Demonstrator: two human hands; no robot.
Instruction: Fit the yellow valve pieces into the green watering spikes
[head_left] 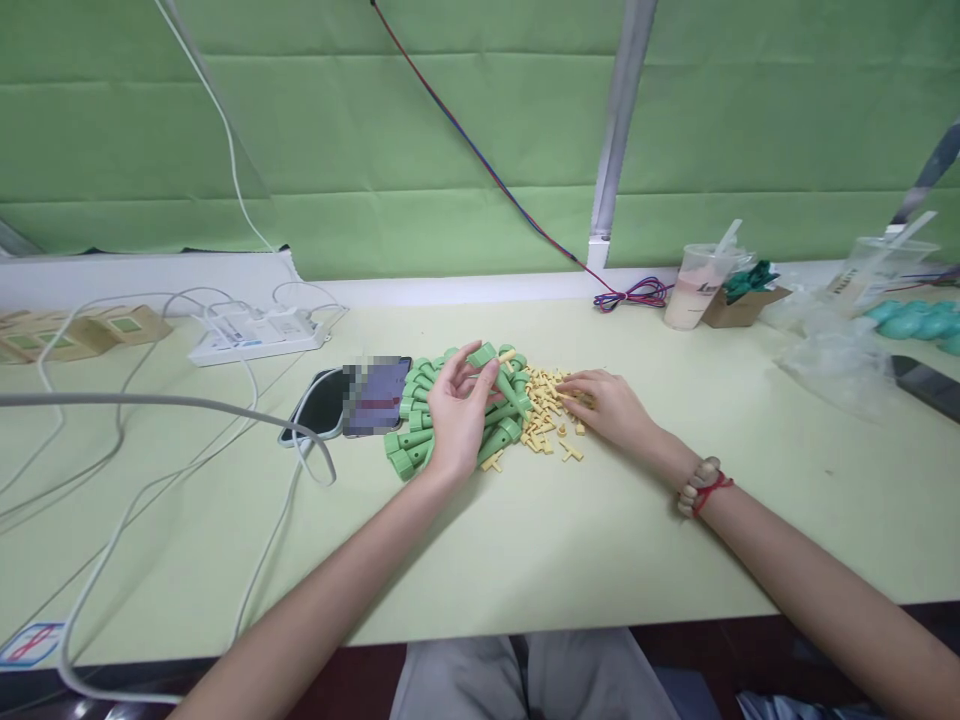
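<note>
Assembly seems barely begun: one green tube (484, 354) is pinched in the left hand (456, 410) fingers; right hand (609, 405) fingers, loosely together, rest on yellow pins (546, 420); piles remain on the counter (525, 540).

Green plastic pieces (420, 425); pale yellow small parts (551, 415); light green counter (570, 520); white power strip (259, 335); red-and-blue wire (487, 170); green backdrop (375, 150)

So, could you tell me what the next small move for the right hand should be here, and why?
Probably pinch one small yellow piece out of the pile. The left hand already holds a green tube lifted above the green pile, while the right hand lies flat on the yellow pieces with nothing visibly gripped in its fingers.
</note>
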